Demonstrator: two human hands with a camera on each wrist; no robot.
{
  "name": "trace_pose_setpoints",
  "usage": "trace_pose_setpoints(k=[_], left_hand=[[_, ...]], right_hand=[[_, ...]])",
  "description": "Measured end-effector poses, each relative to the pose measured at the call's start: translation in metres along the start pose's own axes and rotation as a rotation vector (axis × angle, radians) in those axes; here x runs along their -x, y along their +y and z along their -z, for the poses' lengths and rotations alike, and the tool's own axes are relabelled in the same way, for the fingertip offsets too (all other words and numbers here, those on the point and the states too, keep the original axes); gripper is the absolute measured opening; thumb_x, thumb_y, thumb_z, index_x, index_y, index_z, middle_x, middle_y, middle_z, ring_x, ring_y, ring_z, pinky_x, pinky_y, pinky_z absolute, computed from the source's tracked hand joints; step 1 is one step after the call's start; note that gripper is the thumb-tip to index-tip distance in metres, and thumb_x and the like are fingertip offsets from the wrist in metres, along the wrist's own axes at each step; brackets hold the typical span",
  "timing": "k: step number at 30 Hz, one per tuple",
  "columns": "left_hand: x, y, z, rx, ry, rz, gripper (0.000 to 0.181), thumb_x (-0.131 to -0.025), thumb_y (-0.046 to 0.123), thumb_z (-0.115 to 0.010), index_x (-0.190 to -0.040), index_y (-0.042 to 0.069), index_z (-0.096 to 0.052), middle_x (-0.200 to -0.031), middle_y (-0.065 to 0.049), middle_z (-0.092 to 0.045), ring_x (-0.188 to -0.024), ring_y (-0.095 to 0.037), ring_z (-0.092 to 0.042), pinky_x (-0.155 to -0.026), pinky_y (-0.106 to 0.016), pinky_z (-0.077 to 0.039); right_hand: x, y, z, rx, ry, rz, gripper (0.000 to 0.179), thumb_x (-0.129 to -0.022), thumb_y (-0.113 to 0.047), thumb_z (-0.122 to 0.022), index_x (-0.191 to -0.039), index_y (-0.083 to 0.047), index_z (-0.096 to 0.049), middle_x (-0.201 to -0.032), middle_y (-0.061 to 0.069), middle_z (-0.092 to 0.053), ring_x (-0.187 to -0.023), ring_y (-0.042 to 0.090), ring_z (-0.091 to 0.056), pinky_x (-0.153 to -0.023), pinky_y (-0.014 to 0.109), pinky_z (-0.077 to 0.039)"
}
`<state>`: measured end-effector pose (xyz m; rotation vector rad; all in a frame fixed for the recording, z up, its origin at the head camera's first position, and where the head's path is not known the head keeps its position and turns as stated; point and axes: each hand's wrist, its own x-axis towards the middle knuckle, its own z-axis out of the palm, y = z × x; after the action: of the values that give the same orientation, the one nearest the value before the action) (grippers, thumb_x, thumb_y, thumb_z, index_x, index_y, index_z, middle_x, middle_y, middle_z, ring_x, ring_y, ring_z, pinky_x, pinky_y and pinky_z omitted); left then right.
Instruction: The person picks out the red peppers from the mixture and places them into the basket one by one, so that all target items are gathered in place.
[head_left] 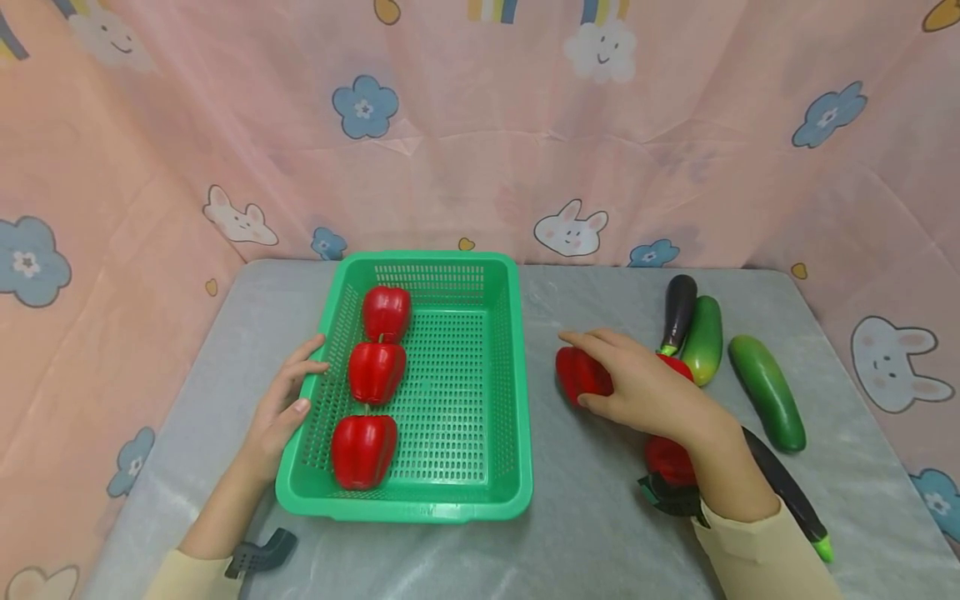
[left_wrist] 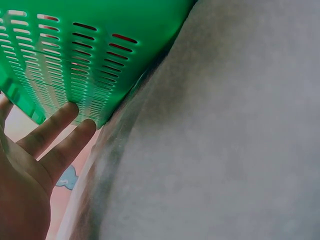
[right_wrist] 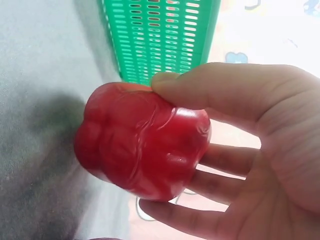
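Observation:
Right of the basket, my right hand (head_left: 645,387) grips a red bell pepper (head_left: 581,375) between thumb and fingers. Seen from the right wrist, the pepper (right_wrist: 142,142) is tilted close to the grey surface, the thumb on one side and the fingers on the other. My left hand (head_left: 273,412) touches the left rim of the green basket (head_left: 525,400) with extended fingers; the left wrist view has two straight fingers (left_wrist: 70,145) against its slotted outer wall. Down the basket's left side lie three red bell peppers (head_left: 377,372) in a line.
Two more red peppers, one near the wrist (head_left: 670,461), are partly hidden by my right hand. Farther right lie a short eggplant (head_left: 679,308), two green cucumber-like vegetables (head_left: 768,392) and a long eggplant (head_left: 787,492). A patterned pink cloth (head_left: 465,183) hangs behind the grey table (head_left: 592,517).

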<state>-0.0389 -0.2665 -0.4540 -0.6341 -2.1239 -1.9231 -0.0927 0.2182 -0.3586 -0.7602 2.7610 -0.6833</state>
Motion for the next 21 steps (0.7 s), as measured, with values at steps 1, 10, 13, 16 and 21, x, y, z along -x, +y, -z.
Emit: trace_pose_setpoints(k=[1, 10, 13, 16, 21], left_hand=[[-0.0001, -0.0002, 0.0001, -0.001, -0.001, -0.002, 0.045, -0.097, -0.002, -0.043, -0.137, -0.022, -0.047, -0.172, -0.024, -0.033, -0.158, -0.033, -0.03, -0.114, -0.026, -0.044], [0.0001, 0.0015, -0.0001, -0.003, -0.001, 0.005, 0.045, -0.097, -0.001, -0.043, -0.138, -0.021, -0.047, -0.172, -0.024, -0.033, -0.158, -0.033, -0.03, -0.113, -0.026, -0.045], [0.0003, 0.0018, -0.0001, -0.005, 0.004, 0.005, 0.045, -0.097, -0.002, -0.043, -0.138, -0.021, -0.047, -0.172, -0.024, -0.033, -0.159, -0.033, -0.03, -0.115, -0.026, -0.043], [0.0003, 0.0014, -0.0002, -0.005, 0.005, 0.003, 0.045, -0.097, -0.001, -0.043, -0.137, -0.021, -0.047, -0.172, -0.024, -0.034, -0.159, -0.032, -0.03, -0.115, -0.026, -0.042], [-0.0013, 0.0001, -0.0006, -0.009, 0.003, -0.014, 0.044, -0.098, -0.001, -0.044, -0.136, -0.022, -0.048, -0.172, -0.025, -0.034, -0.159, -0.033, -0.03, -0.119, -0.028, -0.037]], right_hand=[[0.0001, 0.0001, -0.0001, 0.0, 0.003, -0.001, 0.081, -0.091, -0.014, -0.086, -0.164, -0.016, -0.049, -0.151, 0.013, -0.059, -0.136, 0.037, -0.056, -0.104, 0.062, -0.055], [-0.0034, -0.0013, -0.0003, -0.029, 0.043, -0.033, 0.08, -0.093, -0.021, -0.086, -0.163, -0.016, -0.049, -0.149, 0.013, -0.059, -0.131, 0.037, -0.058, -0.093, 0.06, -0.061], [-0.0045, -0.0012, -0.0006, -0.044, 0.08, -0.044, 0.081, -0.091, -0.022, -0.087, -0.163, -0.017, -0.049, -0.149, 0.012, -0.059, -0.13, 0.036, -0.058, -0.09, 0.059, -0.062], [-0.0053, -0.001, -0.0007, -0.054, 0.111, -0.039, 0.082, -0.091, -0.023, -0.088, -0.163, -0.018, -0.049, -0.148, 0.012, -0.06, -0.129, 0.035, -0.058, -0.088, 0.058, -0.063], [-0.0068, -0.0009, -0.0014, -0.056, 0.158, 0.011, 0.079, -0.092, -0.021, -0.087, -0.161, -0.014, -0.051, -0.144, 0.013, -0.061, -0.127, 0.035, -0.058, -0.088, 0.057, -0.063]])
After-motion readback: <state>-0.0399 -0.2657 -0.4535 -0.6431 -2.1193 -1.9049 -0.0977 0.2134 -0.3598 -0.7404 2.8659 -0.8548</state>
